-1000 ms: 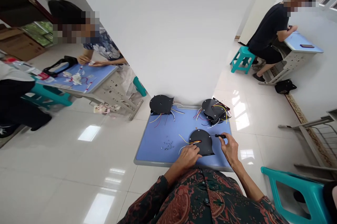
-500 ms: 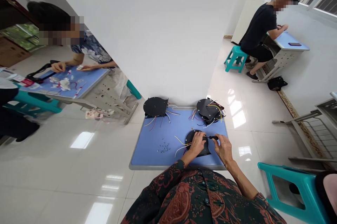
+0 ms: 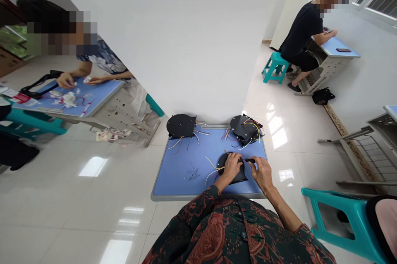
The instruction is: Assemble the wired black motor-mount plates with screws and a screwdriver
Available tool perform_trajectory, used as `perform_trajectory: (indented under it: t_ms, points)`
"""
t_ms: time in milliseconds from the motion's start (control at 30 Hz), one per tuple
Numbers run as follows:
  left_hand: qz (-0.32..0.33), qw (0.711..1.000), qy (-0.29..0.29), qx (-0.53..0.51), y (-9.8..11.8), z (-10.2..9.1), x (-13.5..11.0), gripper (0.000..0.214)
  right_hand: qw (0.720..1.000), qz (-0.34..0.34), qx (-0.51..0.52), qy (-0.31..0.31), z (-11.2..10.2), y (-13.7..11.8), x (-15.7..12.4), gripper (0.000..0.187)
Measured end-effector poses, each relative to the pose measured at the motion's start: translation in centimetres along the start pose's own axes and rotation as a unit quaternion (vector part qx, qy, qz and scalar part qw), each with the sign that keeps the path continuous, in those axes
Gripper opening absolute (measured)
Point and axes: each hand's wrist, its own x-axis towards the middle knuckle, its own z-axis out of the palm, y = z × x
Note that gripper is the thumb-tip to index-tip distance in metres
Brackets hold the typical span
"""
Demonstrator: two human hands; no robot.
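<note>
The left hand (image 3: pixel 232 167) lies over a round black disc (image 3: pixel 239 177) at the near edge of a blue desk (image 3: pixel 176 181), with its fingers curled on top. Whether it is clenching the disc or only pressing down, I cannot tell. The right hand (image 3: pixel 263 174) is closed on a small black-handled screwdriver (image 3: pixel 249 160), pinching it between thumb and fingers. The handle points toward 3 o'clock, and the tip is hidden by the left hand at the disc. The disc sits at 9 o'clock from the right hand, almost touching it.

Yellow and white wires (image 3: pixel 213 169) trail from the disc toward 9 o'clock. Further that way lies a small cluster of screws (image 3: pixel 192 174). Two more wired black discs (image 3: pixel 181 125) (image 3: pixel 245 129) sit at the desk's far edge, at 11 and 1 o'clock. Well apart, a co-worker's hand (image 3: pixel 65 80) works at another desk (image 3: pixel 93 98) at 10 o'clock.
</note>
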Motion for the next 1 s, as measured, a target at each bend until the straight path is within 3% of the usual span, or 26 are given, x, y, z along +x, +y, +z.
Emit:
perform_trajectory:
  t_ms: [233,433,700,867,1000]
  points:
    - [0.004,1.000,-0.003,0.010,-0.1,0.0,0.0,0.022,1.000,-0.018,-0.020,-0.001,-0.2,-0.2,0.2,0.021]
    - [0.004,1.000,-0.003,0.012,-0.1,0.0,0.1,0.022,0.996,-0.062,-0.007,-0.065,-0.7,-0.1,1.8,0.020]
    - [0.011,1.000,0.000,0.010,-0.2,0.1,0.2,0.022,0.988,-0.091,-0.099,-0.080,-1.2,-0.6,2.5,0.020]
    - [0.024,0.999,0.012,0.029,-0.2,0.2,0.3,0.020,0.966,-0.089,-0.157,-0.185,-1.9,-2.4,4.4,0.017]
    - [0.027,0.998,0.020,0.046,-0.2,0.2,0.3,0.016,0.960,-0.073,-0.169,-0.213,-1.6,-3.7,6.0,0.013]
